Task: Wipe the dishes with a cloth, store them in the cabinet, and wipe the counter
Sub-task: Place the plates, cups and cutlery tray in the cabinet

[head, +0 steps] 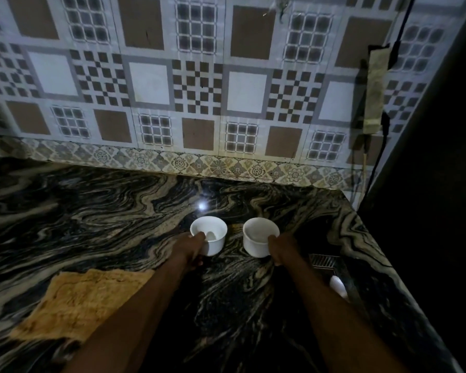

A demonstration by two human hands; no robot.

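On the dark marbled desk two upright white cups stand just beside each other, the left hand gripping the left cup and the right hand the right cup, an orange cloth lying flat beside the left forearm.

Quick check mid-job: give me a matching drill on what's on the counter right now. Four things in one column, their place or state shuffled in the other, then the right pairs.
Column 1
1. left cup
2. right cup
3. orange cloth
4. tiled wall

Column 2
A. lies flat on the counter, near the left forearm, held by neither hand
B. held at its rim by the right hand
C. stands behind the counter, patterned in brown and white squares
D. held at its rim by the left hand, a finger inside

Pairs: 1-D, 2-B, 3-A, 4-C
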